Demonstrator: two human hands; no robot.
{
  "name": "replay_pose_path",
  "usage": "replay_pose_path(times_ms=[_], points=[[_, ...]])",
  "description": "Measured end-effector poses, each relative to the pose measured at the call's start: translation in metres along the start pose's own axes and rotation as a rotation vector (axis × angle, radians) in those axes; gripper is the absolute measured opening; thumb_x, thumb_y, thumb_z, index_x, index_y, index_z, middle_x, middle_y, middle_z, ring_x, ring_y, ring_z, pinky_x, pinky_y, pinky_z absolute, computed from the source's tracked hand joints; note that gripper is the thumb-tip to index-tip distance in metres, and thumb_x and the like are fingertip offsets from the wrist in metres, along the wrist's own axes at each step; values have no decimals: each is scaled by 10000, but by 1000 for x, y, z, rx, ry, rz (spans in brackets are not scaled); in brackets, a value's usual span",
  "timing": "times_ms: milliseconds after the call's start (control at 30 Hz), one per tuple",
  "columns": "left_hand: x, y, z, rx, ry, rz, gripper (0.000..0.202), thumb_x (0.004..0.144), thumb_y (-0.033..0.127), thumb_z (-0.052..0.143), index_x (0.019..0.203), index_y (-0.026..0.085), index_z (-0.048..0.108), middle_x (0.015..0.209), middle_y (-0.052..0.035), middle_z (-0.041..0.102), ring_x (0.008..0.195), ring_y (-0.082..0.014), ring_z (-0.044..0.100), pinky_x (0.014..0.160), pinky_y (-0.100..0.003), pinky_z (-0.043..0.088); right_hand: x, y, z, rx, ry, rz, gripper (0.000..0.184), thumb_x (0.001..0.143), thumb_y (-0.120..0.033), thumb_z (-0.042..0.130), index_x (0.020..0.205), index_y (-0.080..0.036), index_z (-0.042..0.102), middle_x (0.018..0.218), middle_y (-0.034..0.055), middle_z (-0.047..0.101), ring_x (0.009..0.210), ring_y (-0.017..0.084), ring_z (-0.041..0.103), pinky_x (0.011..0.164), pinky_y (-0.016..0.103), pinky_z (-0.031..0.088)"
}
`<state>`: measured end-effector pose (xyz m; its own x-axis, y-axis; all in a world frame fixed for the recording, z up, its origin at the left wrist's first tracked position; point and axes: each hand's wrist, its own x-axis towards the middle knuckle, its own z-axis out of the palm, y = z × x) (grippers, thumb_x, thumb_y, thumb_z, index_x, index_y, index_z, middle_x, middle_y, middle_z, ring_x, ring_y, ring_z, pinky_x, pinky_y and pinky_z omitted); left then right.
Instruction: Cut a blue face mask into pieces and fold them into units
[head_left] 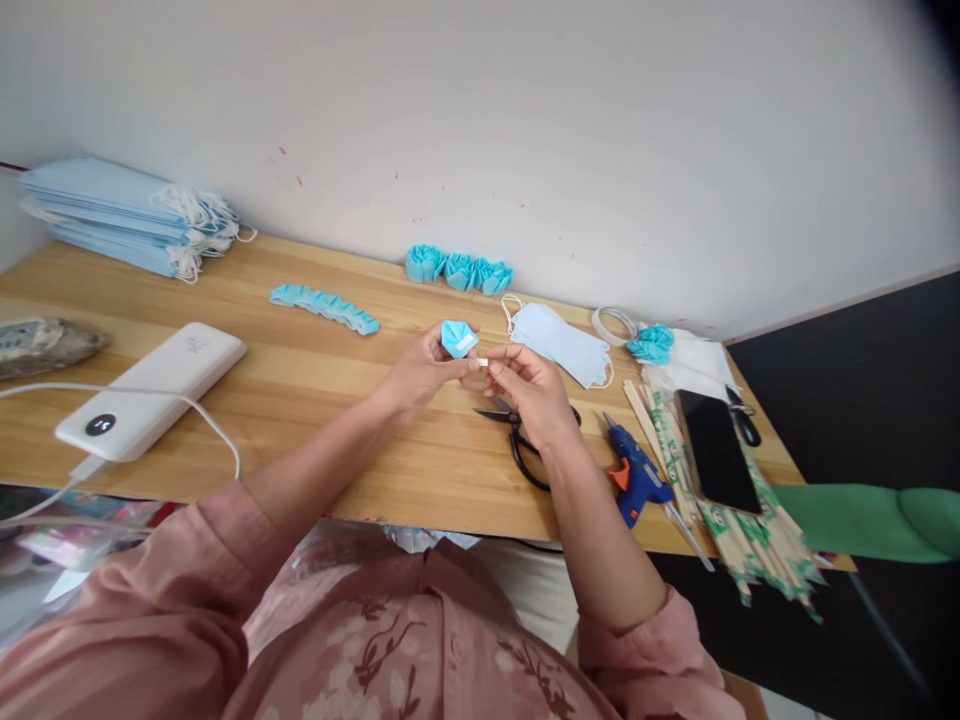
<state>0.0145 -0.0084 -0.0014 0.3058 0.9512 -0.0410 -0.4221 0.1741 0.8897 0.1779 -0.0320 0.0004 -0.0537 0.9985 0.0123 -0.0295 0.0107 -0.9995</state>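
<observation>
My left hand (424, 370) pinches a small folded light-blue piece (457, 338) above the wooden table (315, 380), its fingers closed on it. My right hand (529, 388) is close beside it, fingertips pinched on a tiny white strip (482, 362) at the blue piece's lower edge. Black scissors (517, 440) lie on the table just under my right hand.
A pleated blue strip (325, 307) and blue rosettes (458, 270) lie near the wall. A stack of face masks (124, 215) sits far left, loose masks (566, 343) at right. A white power bank (154, 388) with cable, blue glue gun (636, 475), chopstick packets (739, 520), phone (716, 450).
</observation>
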Motion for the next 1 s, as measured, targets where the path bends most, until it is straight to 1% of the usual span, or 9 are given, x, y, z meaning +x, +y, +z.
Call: replay_pose_path(times_ms=[133, 267, 400, 600, 700, 767, 867, 933, 1000], points=[[0, 0, 0, -57, -9, -62, 509, 607, 176, 866, 1057, 165, 629, 763, 42, 580, 649, -77, 503, 621, -256, 399, -4, -2, -2, -325, 60, -257, 150, 853, -336, 647, 957, -247, 709, 935, 23, 731, 817, 170, 662, 704, 310, 560], [-1, 2, 0, -117, 9, -108, 517, 608, 144, 858, 1073, 167, 634, 759, 42, 576, 644, -74, 504, 627, -260, 388, -7, -7, -5, -674, 92, -548, 151, 910, -267, 588, 967, -265, 728, 981, 59, 739, 904, 210, 660, 785, 368, 553], [-2, 3, 0, -135, -21, -133, 502, 620, 124, 837, 1075, 167, 631, 736, 43, 581, 635, -76, 503, 645, -267, 391, -5, -4, -7, -785, 59, -658, 146, 940, -284, 588, 934, -276, 734, 947, 55, 749, 897, 220, 667, 824, 391, 533], [-3, 3, -1, -110, -66, -156, 492, 642, 133, 827, 1091, 172, 630, 742, 44, 581, 619, -75, 506, 657, -278, 393, -2, -2, -11, -844, 9, -675, 183, 976, -293, 531, 895, -261, 692, 902, 46, 730, 878, 213, 643, 815, 372, 499], [-3, 5, -1, -92, -88, -163, 503, 647, 152, 829, 1102, 163, 615, 745, 38, 587, 619, -80, 513, 651, -280, 396, -3, -6, -14, -845, 49, -664, 213, 980, -301, 502, 850, -243, 660, 856, 49, 704, 850, 213, 619, 810, 371, 482], [-3, 6, 0, -53, -100, -150, 522, 648, 157, 820, 1121, 155, 598, 744, 36, 595, 615, -84, 519, 645, -280, 404, -5, -9, -16, -775, 143, -590, 198, 971, -327, 508, 861, -238, 646, 874, 49, 700, 862, 212, 625, 819, 371, 491], [-4, 6, 0, 79, -132, -115, 571, 669, 154, 788, 1197, 147, 570, 736, 43, 601, 606, -84, 520, 649, -277, 418, -8, -15, -19, -536, 249, -423, 204, 969, -397, 507, 950, -236, 631, 966, 53, 713, 893, 200, 656, 786, 346, 530], [-5, 6, 0, 171, -163, -89, 614, 698, 167, 768, 1269, 142, 544, 721, 47, 598, 606, -88, 520, 653, -273, 419, -10, -19, -20, -421, 217, -342, 238, 967, -433, 504, 1033, -239, 625, 1006, 56, 721, 896, 190, 670, 750, 325, 546], [-7, 5, 0, 230, -205, -74, 656, 725, 189, 752, 1335, 144, 514, 710, 45, 599, 611, -98, 529, 652, -273, 419, -11, -22, -19, -413, 143, -285, 268, 953, -432, 529, 1134, -252, 610, 1026, 57, 729, 920, 189, 677, 750, 319, 549]])
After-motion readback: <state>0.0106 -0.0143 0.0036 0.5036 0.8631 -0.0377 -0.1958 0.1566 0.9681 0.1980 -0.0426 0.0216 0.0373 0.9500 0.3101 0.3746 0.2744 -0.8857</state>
